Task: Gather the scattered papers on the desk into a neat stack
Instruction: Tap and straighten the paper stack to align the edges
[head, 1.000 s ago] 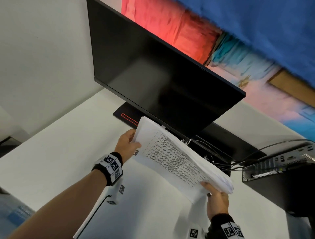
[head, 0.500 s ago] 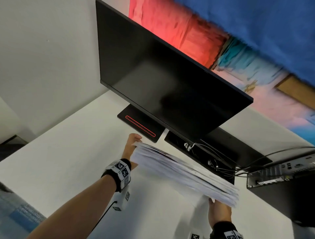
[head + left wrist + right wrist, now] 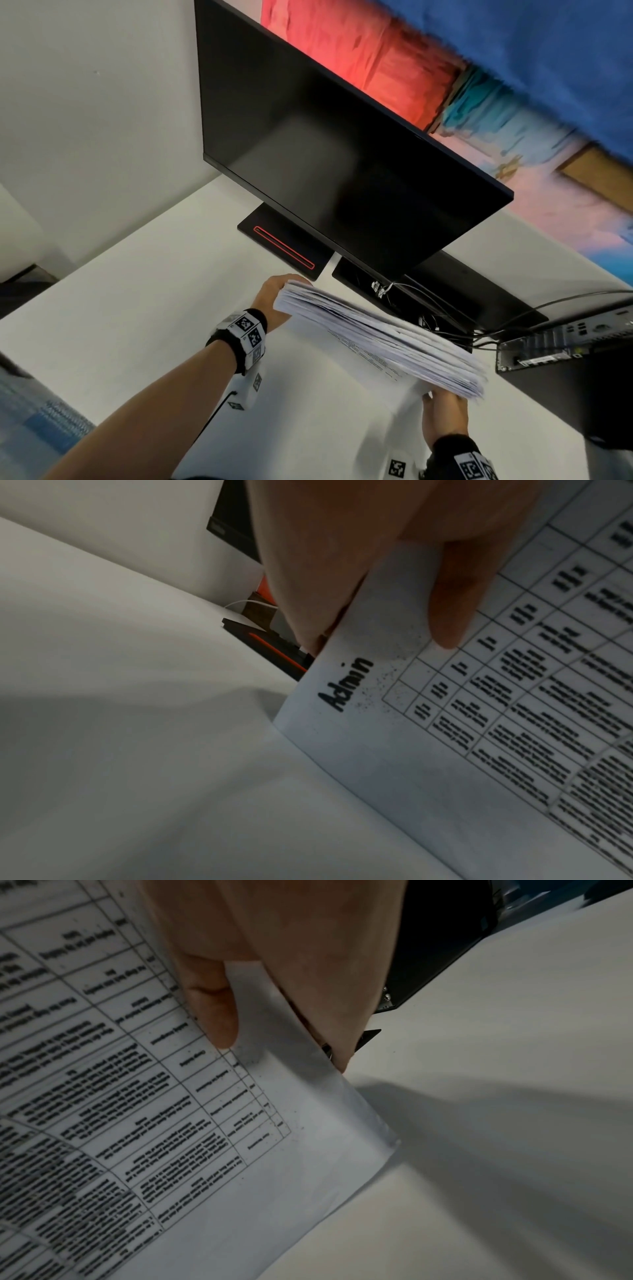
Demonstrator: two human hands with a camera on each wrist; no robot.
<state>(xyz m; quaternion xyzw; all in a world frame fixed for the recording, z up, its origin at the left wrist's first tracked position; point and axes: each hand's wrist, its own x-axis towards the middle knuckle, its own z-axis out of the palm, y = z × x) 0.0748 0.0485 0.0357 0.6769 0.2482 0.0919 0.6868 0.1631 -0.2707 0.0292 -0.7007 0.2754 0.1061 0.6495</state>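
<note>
A thick stack of printed papers point(image 3: 376, 339) hangs edge-on above the white desk point(image 3: 137, 308), held between both hands. My left hand point(image 3: 274, 301) grips its far left end. In the left wrist view the left hand point(image 3: 377, 601) has its thumb on a sheet marked "Admin" point(image 3: 445, 723) and fingers behind. My right hand point(image 3: 443, 416) holds the near right end from below. Seen from the right wrist, the right hand point(image 3: 274, 1001) pinches the papers point(image 3: 154, 1123), thumb on the printed table. The sheet edges look uneven and fanned.
A black monitor point(image 3: 342, 154) stands right behind the papers on a black base with a red line point(image 3: 284, 246). Cables point(image 3: 438, 308) and a small black computer point(image 3: 565, 342) lie at the right. Bare desk surface extends left and toward me.
The stack has tipped from leaning face-up toward me to nearly edge-on, and both hands have carried it lower toward the desk. The view has shifted slightly.
</note>
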